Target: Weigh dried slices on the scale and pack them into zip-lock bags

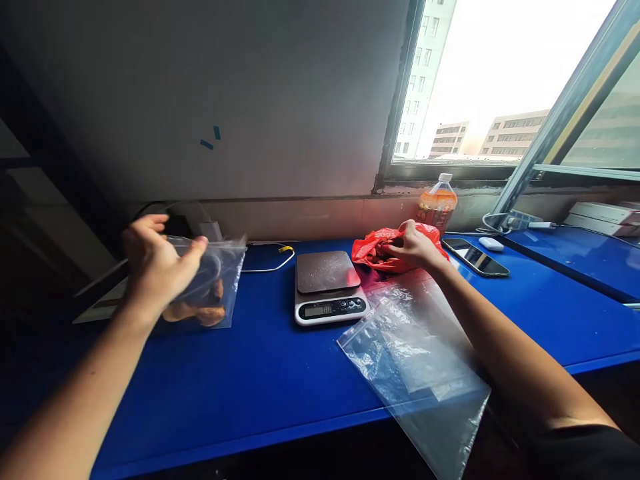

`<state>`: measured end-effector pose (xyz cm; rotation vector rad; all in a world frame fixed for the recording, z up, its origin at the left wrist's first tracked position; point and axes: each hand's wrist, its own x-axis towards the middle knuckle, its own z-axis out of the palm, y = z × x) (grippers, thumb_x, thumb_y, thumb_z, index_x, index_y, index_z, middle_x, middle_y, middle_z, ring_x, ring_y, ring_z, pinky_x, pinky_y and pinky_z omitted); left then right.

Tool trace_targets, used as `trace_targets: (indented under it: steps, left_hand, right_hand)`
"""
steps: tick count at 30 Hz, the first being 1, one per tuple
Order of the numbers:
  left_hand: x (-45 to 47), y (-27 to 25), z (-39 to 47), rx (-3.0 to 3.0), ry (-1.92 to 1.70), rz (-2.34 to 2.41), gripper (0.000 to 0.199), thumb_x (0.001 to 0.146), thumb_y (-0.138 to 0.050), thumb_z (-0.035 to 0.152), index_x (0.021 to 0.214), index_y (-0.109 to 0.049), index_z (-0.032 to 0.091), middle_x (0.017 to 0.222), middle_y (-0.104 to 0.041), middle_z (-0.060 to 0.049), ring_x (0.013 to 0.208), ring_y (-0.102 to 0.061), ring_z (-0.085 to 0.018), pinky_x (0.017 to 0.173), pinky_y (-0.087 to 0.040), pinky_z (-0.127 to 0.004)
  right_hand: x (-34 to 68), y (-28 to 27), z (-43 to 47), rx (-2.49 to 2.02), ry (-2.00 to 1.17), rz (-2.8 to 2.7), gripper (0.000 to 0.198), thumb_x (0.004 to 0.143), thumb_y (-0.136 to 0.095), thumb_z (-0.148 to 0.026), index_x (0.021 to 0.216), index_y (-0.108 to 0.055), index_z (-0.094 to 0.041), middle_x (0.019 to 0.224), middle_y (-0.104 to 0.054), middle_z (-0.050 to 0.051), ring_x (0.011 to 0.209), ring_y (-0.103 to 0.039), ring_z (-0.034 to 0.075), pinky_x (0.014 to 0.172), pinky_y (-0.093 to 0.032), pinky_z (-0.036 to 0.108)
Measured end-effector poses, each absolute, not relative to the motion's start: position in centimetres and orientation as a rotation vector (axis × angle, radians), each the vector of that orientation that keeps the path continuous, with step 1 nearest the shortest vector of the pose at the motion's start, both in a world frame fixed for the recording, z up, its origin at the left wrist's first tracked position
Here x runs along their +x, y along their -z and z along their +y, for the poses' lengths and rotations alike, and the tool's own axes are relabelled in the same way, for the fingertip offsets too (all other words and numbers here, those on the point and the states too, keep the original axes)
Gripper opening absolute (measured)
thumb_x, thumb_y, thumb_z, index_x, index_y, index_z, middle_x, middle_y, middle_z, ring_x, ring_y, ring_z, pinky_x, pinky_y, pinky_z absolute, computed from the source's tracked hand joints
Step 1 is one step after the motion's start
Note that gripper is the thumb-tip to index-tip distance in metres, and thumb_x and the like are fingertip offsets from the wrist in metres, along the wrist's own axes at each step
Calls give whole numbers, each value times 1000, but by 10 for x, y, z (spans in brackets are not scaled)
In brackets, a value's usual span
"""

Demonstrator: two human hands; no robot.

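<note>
My left hand (159,263) is at the left, its thumb stretched away from its fingers. It overlaps a clear zip bag (229,270) with several brown, lumpy pieces (207,315) at the bottom; I cannot tell how firmly it touches the bag. My right hand (413,247) reaches into the mouth of a red plastic bag (365,247) holding dark brown pieces. Its fingers are drawn together, and what is between them is hidden. Between my hands stands a digital kitchen scale (327,273) with a bare platform and a lit display, digits too small to read.
Flat clear zip bags (425,373) lie right of the scale and hang over the front edge of the blue table (240,400). Behind the red bag stands a drink bottle (437,203). A phone (475,257), a white case (491,245) and a white cable (270,269) lie nearby.
</note>
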<state>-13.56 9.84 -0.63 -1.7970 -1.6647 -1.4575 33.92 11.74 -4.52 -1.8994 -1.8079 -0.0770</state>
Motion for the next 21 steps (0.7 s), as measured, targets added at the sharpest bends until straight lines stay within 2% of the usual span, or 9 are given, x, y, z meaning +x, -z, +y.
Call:
trace_targets:
  steps: [1, 3, 7, 12, 16, 17, 21]
  left_hand:
    - [-127, 12, 96, -1822, 1340, -1706, 58, 75, -76, 31, 119, -40, 20, 133, -48, -17, 129, -46, -37, 110, -40, -61]
    - [-111, 21, 90, -1984, 1127, -1831, 55, 83, -69, 42, 126, -41, 20, 143, -40, -22, 143, -33, -44, 113, -32, -69]
    - [-94, 39, 86, -2181, 957, -1885, 52, 83, -64, 51, 126, -51, 23, 141, -46, -21, 139, -38, -50, 108, -35, -71]
    - [-93, 45, 88, -2302, 734, -1969, 55, 82, -56, 58, 129, -54, 27, 142, -50, -18, 135, -45, -48, 108, -36, -67]
    - [-84, 39, 83, -2338, 390, -2075, 62, 87, -46, 58, 140, -48, 26, 152, -43, -17, 142, -39, -45, 110, -35, -66]
    - [-81, 38, 81, -2353, 316, -2083, 63, 87, -44, 57, 142, -47, 27, 154, -41, -16, 143, -38, -44, 111, -35, -66]
    - [-74, 43, 78, -2436, 180, -2045, 63, 86, -43, 55, 142, -49, 27, 155, -42, -14, 145, -37, -42, 111, -36, -66]
  right_hand:
    - [336, 48, 117, -1904, 90, -1793, 46, 83, -69, -47, 114, -53, -17, 96, -69, 15, 87, -66, 27, 71, -44, 35]
    - [330, 49, 116, -1930, 133, -1807, 44, 85, -69, -47, 113, -52, -17, 97, -70, 17, 88, -66, 29, 70, -42, 36]
    - [328, 36, 109, -2120, 242, -1858, 37, 88, -65, -40, 114, -56, -17, 110, -72, 19, 99, -67, 33, 70, -43, 37]
    - [331, 25, 102, -2201, 282, -1901, 38, 90, -61, -50, 110, -67, -19, 112, -74, 15, 103, -68, 30, 72, -47, 35]
    - [331, 35, 108, -2064, 283, -1982, 51, 91, -61, -47, 137, -62, -24, 126, -72, 12, 110, -67, 29, 82, -50, 35]
    - [331, 38, 111, -2053, 286, -1979, 50, 92, -60, -45, 139, -62, -26, 127, -71, 12, 111, -67, 29, 84, -51, 35]
    - [333, 42, 116, -2052, 279, -2002, 33, 97, -51, -39, 112, -77, -25, 116, -74, 12, 103, -69, 28, 82, -50, 35]
